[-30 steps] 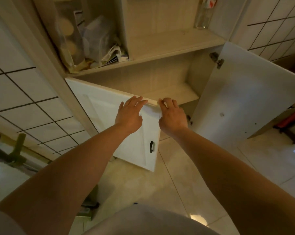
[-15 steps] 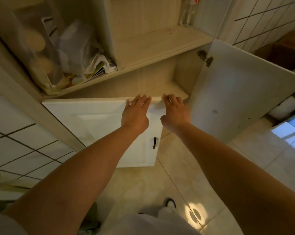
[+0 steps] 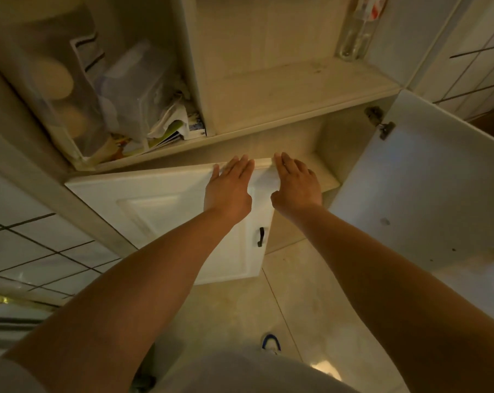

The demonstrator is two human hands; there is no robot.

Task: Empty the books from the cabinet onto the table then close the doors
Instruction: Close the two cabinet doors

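Pale floor tiles point(image 3: 311, 302) and gridded wall tiling point(image 3: 27, 245) frame a light wood cabinet point(image 3: 282, 89) filling the upper half of the frame. At right, the right door point(image 3: 427, 194) stands swung wide, its inner face and hinge toward the camera, leaving the lower compartment exposed; its visible shelf point(image 3: 325, 177) carries no books, which suggests the emptying is finished. At centre, the left door point(image 3: 160, 211) sits nearly flush with the carcass, its dark handle point(image 3: 260, 236) unused near the free edge. The left hand point(image 3: 228, 188) lies flat on the door's top corner, fingers straight and together, gripping nothing, placed where a push presumably has most leverage against the hinges. The right hand point(image 3: 296, 185) lies beside it over the same edge, fingers extended and holding nothing. At upper left, clear plastic containers point(image 3: 78, 89) and loose papers point(image 3: 172, 126) crowd an open shelf; at top right stands a glass bottle point(image 3: 356, 32). No table is in view.
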